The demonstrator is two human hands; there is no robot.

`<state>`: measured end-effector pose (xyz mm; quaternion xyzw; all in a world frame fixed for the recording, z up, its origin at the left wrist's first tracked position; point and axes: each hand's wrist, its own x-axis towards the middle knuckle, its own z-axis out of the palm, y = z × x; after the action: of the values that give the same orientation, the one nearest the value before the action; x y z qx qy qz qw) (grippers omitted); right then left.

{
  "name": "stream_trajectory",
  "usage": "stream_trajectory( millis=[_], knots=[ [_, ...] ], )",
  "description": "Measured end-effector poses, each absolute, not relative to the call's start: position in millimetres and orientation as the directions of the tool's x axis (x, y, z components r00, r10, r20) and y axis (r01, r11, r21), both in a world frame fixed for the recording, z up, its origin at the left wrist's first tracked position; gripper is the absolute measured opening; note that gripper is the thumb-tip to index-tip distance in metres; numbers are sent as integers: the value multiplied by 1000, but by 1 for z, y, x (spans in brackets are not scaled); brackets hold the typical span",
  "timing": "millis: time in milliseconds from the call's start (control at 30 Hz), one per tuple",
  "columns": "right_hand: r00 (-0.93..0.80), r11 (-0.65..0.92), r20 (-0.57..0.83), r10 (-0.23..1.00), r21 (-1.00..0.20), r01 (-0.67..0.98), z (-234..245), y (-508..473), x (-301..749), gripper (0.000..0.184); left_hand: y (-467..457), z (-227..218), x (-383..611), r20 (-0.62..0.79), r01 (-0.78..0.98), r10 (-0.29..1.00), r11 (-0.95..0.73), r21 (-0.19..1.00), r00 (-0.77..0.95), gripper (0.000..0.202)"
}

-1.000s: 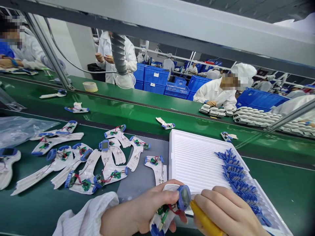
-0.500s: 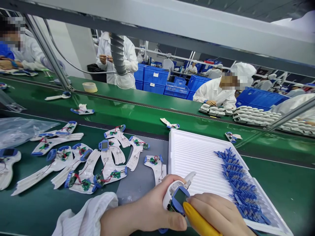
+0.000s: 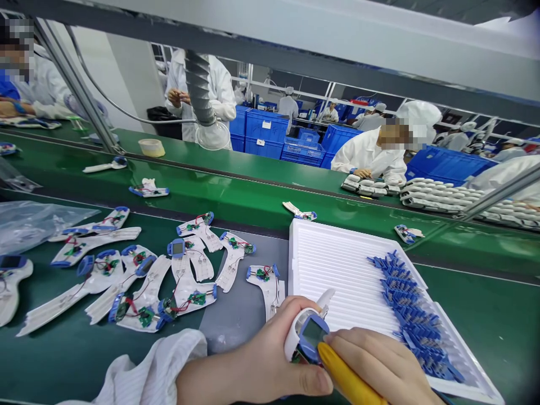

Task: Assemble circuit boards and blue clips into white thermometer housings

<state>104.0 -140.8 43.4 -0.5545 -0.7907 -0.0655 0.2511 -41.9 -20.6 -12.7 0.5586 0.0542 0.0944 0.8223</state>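
Observation:
My left hand (image 3: 261,365) is closed around a white device half-shell (image 3: 307,332) with a blue-framed small screen, held at the bottom middle. My right hand (image 3: 379,365) grips a yellow-handled tool (image 3: 346,379) whose tip meets the shell just under the screen. Both hands hover over the near edge of a white ribbed tray (image 3: 337,275) that carries a row of several small blue parts (image 3: 409,309) along its right side.
Several open white shells with green boards and red wires (image 3: 185,270) lie on the dark green bench to the left. A clear plastic bag (image 3: 34,219) lies far left. A green conveyor (image 3: 253,191) carries more shells. People in white coats work beyond, near blue crates (image 3: 265,132).
The shell in my left hand has turned from its wired inside to its screen side and risen slightly. The yellow tool stays against it. Shells on the conveyor have drifted right.

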Motion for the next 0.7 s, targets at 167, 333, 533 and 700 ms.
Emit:
stream_trajectory(
  millis=[167, 333, 533, 700],
  knots=[
    [-220, 357, 449, 866, -248, 901, 30, -136, 109, 30, -18, -10, -44, 88, -125, 299, 108, 986, 950, 52],
    [-198, 321, 383, 902, -290, 902, 19, -128, 113, 28, -10, -6, -48, 86, -72, 290, -61, 996, 953, 49],
    [-310, 436, 404, 861, -269, 859, 26, -102, 107, 31, 6, -21, -49, 81, -47, 363, -102, 994, 928, 62],
    [-266, 281, 116, 957, -134, 950, 25, -32, 155, 27, 23, -49, -63, -194, -41, 551, 385, 922, 811, 64]
  ],
)
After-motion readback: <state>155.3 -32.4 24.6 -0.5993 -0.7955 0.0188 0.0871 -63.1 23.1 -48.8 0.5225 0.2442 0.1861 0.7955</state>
